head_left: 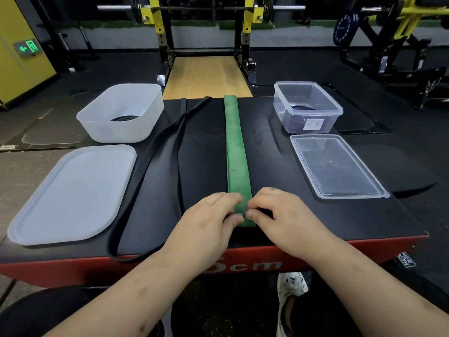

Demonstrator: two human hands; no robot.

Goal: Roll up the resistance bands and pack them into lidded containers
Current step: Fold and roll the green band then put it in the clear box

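A green resistance band [234, 142] lies flat and straight down the middle of the black box top, from the far edge to the near edge. My left hand [209, 220] and my right hand [279, 212] pinch its near end together, fingers closed on it. A thin black resistance band [155, 154] lies in a long loop to the left. A frosted white tub [121, 113] at the back left holds a rolled black band. A clear container [307, 105] at the back right holds a rolled purple band.
The frosted lid [73, 193] lies front left, the clear lid [337, 166] front right. The box [340, 242] has a red front face close to my knees. A squat rack and weight machines stand on the gym floor beyond.
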